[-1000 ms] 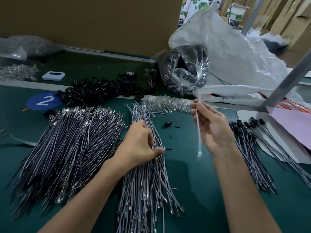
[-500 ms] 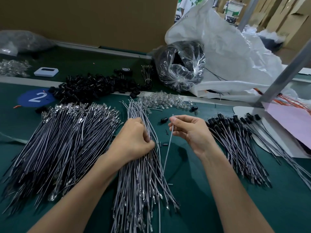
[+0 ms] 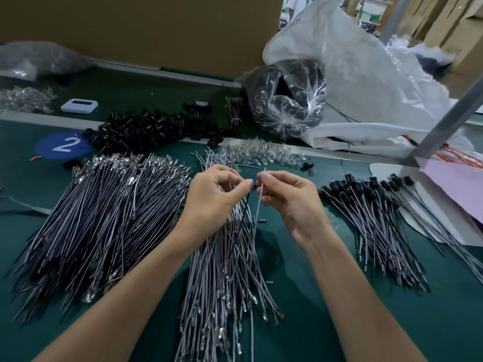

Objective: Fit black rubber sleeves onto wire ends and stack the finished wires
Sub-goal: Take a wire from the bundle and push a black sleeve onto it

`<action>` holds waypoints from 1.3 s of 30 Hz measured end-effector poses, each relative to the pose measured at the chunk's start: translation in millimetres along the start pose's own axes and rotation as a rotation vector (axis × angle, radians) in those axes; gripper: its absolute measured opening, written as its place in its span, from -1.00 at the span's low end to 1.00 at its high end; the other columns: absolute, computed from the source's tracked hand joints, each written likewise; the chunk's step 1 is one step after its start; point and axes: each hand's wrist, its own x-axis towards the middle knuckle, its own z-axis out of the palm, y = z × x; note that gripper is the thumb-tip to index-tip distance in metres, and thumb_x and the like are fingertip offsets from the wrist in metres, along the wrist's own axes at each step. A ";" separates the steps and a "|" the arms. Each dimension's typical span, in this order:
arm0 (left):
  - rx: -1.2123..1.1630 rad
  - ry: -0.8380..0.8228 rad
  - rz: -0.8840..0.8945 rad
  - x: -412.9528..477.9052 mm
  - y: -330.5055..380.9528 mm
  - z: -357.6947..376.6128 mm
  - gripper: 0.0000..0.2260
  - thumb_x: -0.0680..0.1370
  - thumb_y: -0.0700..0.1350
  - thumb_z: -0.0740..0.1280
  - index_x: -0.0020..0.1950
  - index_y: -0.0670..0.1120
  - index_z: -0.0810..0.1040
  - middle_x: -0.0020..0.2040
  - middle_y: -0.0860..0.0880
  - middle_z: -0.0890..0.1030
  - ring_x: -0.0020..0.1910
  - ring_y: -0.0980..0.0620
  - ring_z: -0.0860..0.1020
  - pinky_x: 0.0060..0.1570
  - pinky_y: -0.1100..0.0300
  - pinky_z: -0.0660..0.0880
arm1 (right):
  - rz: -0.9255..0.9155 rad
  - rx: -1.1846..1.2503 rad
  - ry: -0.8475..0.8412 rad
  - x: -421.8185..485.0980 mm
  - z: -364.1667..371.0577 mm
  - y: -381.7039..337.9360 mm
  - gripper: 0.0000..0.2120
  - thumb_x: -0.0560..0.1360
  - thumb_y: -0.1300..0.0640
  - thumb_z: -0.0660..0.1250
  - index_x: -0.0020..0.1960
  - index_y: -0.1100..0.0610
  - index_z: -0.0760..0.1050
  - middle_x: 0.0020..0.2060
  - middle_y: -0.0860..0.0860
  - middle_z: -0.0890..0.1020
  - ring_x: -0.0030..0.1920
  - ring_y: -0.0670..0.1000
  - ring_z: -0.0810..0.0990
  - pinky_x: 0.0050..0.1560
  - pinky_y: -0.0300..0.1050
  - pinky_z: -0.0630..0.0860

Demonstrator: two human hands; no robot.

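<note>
My right hand [image 3: 288, 202] pinches a thin grey wire [image 3: 257, 212] near its top end, and the wire hangs down over the middle bundle of wires [image 3: 224, 270]. My left hand [image 3: 217, 197] pinches a dark wire [image 3: 245, 212] right beside it, fingertips almost touching those of the right hand. Loose black rubber sleeves [image 3: 154, 130] lie heaped at the back. Finished wires with black sleeves [image 3: 371, 212] are stacked to the right. A large pile of bare wires [image 3: 99, 215] spreads on the left.
Clear plastic parts [image 3: 261, 154] lie behind my hands. A clear bag of black parts [image 3: 287, 97] and a white sack [image 3: 366, 74] stand at the back right. A blue "2" label [image 3: 62, 146], a white device [image 3: 79, 105] and a metal post [image 3: 449, 113] are also here.
My left hand has lifted off the middle bundle with a dark wire and met the right hand. The right hand has come down and left with its grey wire.
</note>
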 end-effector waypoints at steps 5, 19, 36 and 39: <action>-0.060 -0.002 0.037 -1.4 -1.0 4.3 -0.89 0.49 -0.13 0.48 -0.23 -0.08 0.68 -0.15 0.06 0.60 -0.26 0.15 0.52 -0.26 0.35 0.43 | -0.065 -0.026 0.005 -0.9 4.5 5.3 -0.94 0.30 0.18 0.48 -0.24 0.16 0.69 -0.35 0.07 0.67 -0.33 -0.06 0.62 -0.29 -0.29 0.55; -0.464 -0.324 -0.230 -11.4 9.4 6.9 -0.89 0.56 -0.23 0.35 0.05 -0.18 0.63 -0.10 -0.14 0.72 -0.22 -0.13 0.71 -0.27 0.18 0.63 | -0.113 -0.011 0.103 0.1 -1.6 0.0 -0.91 0.35 0.07 0.45 -0.26 0.08 0.68 -0.24 0.03 0.70 -0.27 -0.08 0.55 -0.14 -0.18 0.46; -0.405 -0.507 -0.288 -15.5 11.0 7.6 -0.87 0.59 -0.21 0.32 -0.03 -0.20 0.66 -0.17 -0.15 0.72 -0.21 -0.04 0.71 -0.24 0.22 0.62 | -0.150 -0.041 0.177 -1.6 -6.1 -2.0 -0.86 0.37 0.04 0.44 -0.12 0.07 0.68 -0.21 0.04 0.72 -0.23 -0.05 0.55 -0.12 -0.16 0.45; -0.424 -0.472 -0.286 -14.9 9.8 7.5 -0.88 0.59 -0.23 0.31 -0.01 -0.22 0.64 -0.17 -0.13 0.72 -0.23 -0.03 0.71 -0.24 0.20 0.63 | -0.107 -0.115 0.066 -4.1 -4.7 0.5 -0.85 0.34 0.08 0.44 -0.13 0.09 0.70 -0.22 0.08 0.72 -0.18 0.01 0.62 -0.11 -0.17 0.53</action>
